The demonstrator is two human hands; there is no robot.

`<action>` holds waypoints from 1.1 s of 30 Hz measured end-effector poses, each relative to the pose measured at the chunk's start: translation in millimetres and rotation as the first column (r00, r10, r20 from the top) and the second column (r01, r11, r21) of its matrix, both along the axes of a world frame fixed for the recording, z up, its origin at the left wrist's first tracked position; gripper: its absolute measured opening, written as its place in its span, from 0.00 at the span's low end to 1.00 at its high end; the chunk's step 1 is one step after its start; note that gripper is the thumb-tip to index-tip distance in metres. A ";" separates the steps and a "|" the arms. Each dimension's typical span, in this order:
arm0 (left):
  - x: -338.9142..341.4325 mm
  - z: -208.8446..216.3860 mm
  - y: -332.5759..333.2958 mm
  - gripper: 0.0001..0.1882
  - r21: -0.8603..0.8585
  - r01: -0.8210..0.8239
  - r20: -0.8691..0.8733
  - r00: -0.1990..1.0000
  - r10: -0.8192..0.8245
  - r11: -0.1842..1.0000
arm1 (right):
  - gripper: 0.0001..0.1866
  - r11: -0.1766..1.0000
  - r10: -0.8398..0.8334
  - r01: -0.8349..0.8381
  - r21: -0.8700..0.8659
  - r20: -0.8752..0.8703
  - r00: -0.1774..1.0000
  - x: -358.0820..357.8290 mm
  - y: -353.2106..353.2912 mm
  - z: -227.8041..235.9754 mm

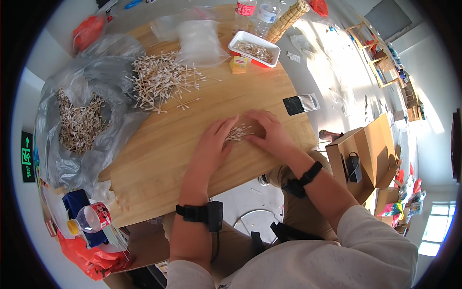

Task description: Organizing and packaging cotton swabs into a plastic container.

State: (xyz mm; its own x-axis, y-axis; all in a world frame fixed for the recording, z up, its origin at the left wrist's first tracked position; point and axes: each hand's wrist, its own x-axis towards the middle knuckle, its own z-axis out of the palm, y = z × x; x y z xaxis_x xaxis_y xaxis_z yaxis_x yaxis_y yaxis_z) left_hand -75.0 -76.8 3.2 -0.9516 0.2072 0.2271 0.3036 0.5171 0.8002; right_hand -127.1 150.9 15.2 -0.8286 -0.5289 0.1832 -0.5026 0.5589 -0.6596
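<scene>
A small bunch of cotton swabs (239, 132) lies between my two hands, low over the wooden table (159, 159). My left hand (215, 138) curls round the left side of the bunch, thumb toward me. From the right, my right hand (269, 132) closes in on the same swabs, thumb and fingers bent about their ends. Part of the bunch is hidden behind the fingers. Further off to the left, a loose heap of cotton swabs (161, 79) spreads on the tabletop. Many more swabs (82, 123) fill a grey plastic bag (130, 127) at the table's left edge.
A white tray of swabs (254, 50), a small yellow box (238, 65), clear bags (199, 41) and bottles (266, 18) stand toward the back. A black-ended swab packet (299, 104) lies at the right edge. An open cardboard box (368, 154) is beyond it; another bottle (91, 218) lies left.
</scene>
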 end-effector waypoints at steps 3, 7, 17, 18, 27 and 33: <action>0.3 1.7 4.0 0.39 -0.104 -0.035 -0.064 0.998 0.028 0.994 | 0.25 0.998 -0.060 0.060 0.001 -0.019 0.998 3.8 2.6 1.9; 0.3 -3.5 8.3 0.37 -0.197 -0.102 -0.142 0.987 0.075 0.975 | 0.21 0.996 -0.030 0.042 0.074 -0.151 0.988 4.2 3.4 -3.2; 2.3 -8.0 26.0 0.34 -0.096 -0.063 -0.112 0.992 0.052 0.993 | 0.20 0.862 -0.114 0.279 -0.424 0.374 0.920 18.6 -15.4 -9.8; 3.7 -9.5 28.2 0.34 -0.078 -0.088 -0.119 0.990 0.078 0.993 | 0.20 0.801 -0.078 0.320 -0.506 0.442 0.894 19.8 -23.7 -9.9; 3.5 -16.2 27.4 0.26 -0.109 -0.094 -0.141 0.987 0.078 0.990 | 0.22 0.327 0.153 0.566 -0.757 0.634 0.758 12.2 -53.5 -11.9; 7.8 -18.8 24.8 0.23 -0.390 -0.197 -0.241 0.965 0.107 0.899 | 0.18 0.753 -0.075 0.339 -0.564 0.438 0.896 15.1 -13.8 -8.9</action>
State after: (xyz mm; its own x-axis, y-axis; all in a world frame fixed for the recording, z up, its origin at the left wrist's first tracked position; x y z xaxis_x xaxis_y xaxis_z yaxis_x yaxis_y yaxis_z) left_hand -67.2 -52.0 -15.6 -0.9190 0.1810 0.3502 0.3309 0.8368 0.4361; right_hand -112.1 137.0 6.3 -0.9743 -0.2161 0.0637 -0.0713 0.0277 -0.9971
